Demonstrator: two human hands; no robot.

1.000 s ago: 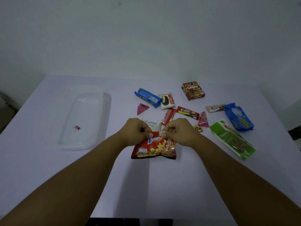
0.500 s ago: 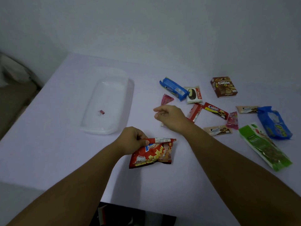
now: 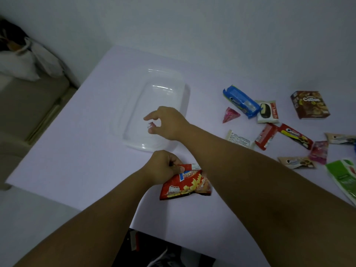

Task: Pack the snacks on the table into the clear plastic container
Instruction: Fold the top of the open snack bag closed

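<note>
Clear plastic container [image 3: 185,97]: shallow tray with rounded corners, on the left half of the table [image 3: 96,151]. Holds one small pink clip [image 3: 150,124] and no snacks yet. Judged light and slick; likely to slide if pushed.

Right hand [image 3: 165,122]: over the container, index finger extended, thumb and other fingers curled just beside the clip. Whether it actually pinches the clip cannot be told.

Left hand [image 3: 163,166]: closed on the folded top edge of the red chip bag [image 3: 185,186].

Red chip bag: lying on the table just in front of the container's near rim. Judged light, soft and crackly, contents fragile. Best held by the folded top seam, not squeezed at the belly; the fold looks ready to spring open if released.

Remaining snacks, all on the table well right of the container:
- blue cookie pack [image 3: 240,102], touching the white cake wrapper [image 3: 267,112]
- pink triangle sweet [image 3: 230,115]
- brown box [image 3: 310,104], stiff, easy to take by its sides
- red wafer bar [image 3: 264,136] and red cookie bar [image 3: 296,136]
- white sachet [image 3: 238,139]
- pink sweet [image 3: 318,152], two tan wrappers [image 3: 296,162]
- green pouch [image 3: 342,176], partly cut off at the picture's edge

Small wrapped pieces judged light and slippery; pinch at the crimped ends.
</note>
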